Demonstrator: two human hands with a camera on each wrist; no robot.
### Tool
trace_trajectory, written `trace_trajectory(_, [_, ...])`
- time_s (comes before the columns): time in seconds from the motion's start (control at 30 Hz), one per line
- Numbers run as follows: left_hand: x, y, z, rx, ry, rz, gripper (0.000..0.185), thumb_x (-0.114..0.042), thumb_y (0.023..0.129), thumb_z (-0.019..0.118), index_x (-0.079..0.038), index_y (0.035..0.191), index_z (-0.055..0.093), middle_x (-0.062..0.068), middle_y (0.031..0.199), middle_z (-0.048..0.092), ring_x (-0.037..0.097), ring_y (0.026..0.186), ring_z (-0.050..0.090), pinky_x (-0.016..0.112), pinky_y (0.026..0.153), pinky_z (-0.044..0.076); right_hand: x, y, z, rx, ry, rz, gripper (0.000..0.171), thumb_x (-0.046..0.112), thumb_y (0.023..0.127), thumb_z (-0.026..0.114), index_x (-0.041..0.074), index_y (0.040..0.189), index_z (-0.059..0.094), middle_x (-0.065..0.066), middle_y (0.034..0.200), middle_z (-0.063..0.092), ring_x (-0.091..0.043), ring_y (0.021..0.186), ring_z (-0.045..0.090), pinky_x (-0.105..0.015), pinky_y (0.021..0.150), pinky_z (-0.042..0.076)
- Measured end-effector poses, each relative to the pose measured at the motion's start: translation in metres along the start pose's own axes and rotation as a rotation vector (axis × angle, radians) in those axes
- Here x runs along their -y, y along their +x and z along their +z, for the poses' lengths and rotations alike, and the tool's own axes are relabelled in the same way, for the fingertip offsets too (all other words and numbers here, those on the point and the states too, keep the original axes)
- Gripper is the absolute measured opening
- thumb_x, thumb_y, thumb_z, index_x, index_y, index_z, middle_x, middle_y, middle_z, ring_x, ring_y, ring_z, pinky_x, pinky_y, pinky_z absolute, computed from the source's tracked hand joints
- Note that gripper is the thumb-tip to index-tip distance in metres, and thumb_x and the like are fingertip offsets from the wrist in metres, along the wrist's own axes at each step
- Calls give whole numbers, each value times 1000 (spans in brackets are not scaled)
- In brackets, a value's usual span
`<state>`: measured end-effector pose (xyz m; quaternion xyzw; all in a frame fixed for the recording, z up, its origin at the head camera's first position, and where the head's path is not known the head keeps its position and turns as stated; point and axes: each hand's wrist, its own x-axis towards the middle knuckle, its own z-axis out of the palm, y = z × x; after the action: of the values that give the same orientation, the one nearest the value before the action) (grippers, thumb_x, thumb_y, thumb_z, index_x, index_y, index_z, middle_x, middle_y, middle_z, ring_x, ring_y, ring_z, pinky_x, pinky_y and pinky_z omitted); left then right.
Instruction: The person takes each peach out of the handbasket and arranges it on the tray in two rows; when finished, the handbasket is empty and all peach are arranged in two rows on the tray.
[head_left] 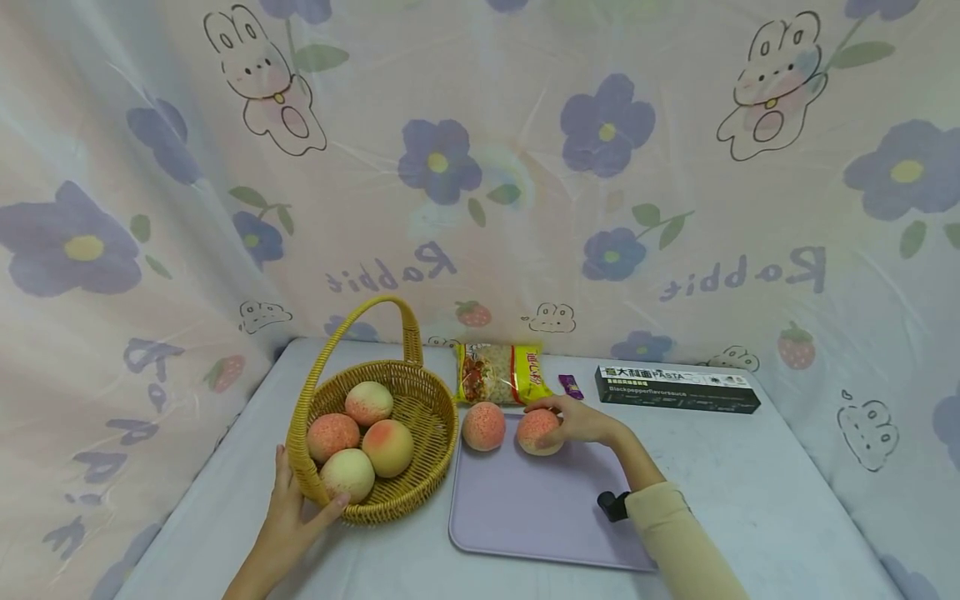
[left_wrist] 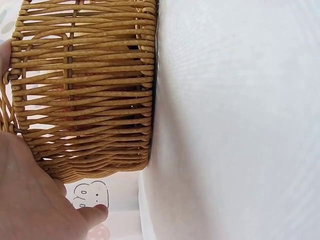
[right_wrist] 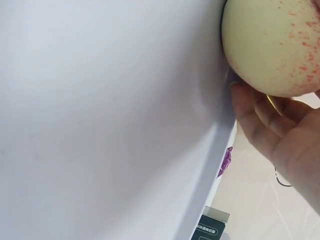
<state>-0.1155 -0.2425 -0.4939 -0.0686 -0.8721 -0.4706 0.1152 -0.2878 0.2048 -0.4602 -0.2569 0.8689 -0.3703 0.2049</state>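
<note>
The peach [head_left: 537,432] under the right hand [head_left: 581,421] sits on the far part of the lilac cutting board [head_left: 540,508], and the hand's fingers curl over its top and far side, gripping it; the right wrist view shows the same peach [right_wrist: 272,45], pale with red speckles, pressed against the fingers [right_wrist: 255,115] where it meets the board [right_wrist: 100,125]. Just beside it to the left, on the same board and apart from the hand, lies a second peach [head_left: 483,426]. The right arm's cream sleeve [head_left: 682,542] crosses the board's near right corner, with a small black item [head_left: 613,505] at the wrist. The left hand [head_left: 288,517] grips the near rim of the wicker basket [head_left: 427,400], thumb hooked over the edge and the fingers against the outer wall; the left wrist view shows the woven wall [left_wrist: 85,85] close up with the hand [left_wrist: 35,200] against its lower edge. Inside the basket lie four peaches [head_left: 363,437], touching one another, and its handle [head_left: 375,321] arches upright over the far side. Beyond the board, on the pale table [head_left: 787,492], a yellow packet of pasta [head_left: 498,372] lies near the backdrop, a small purple wrapper [head_left: 572,386] just to its right, and a long dark box [head_left: 677,389] marked with pasta lettering further right. A sheet printed with purple flowers and rabbits [head_left: 480,167] hangs behind everything.
</note>
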Motion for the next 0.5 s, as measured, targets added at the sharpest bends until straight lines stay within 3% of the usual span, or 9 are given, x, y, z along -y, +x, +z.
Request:
trace_trajectory(0.27, [0, -1, 0, 8, 11, -24, 96, -24, 92, 73, -13, 162, 7, 11, 165, -16, 41, 145, -26, 81, 100, -5, 1, -2, -3, 2, 2, -36, 63, 23, 83, 79, -1, 137, 57, -16, 134, 58, -35, 118, 54, -54, 96, 46])
trace_trajectory(0.5, [-2, 0, -1, 2, 12, 1, 96, -22, 91, 73, -13, 162, 8, 11, 165, -14, 43, 145, -26, 81, 100, -6, 6, 1, -10, 12, 23, -92, 60, 18, 86, 73, -7, 137, 54, -24, 133, 58, -40, 123, 52, -59, 103, 41])
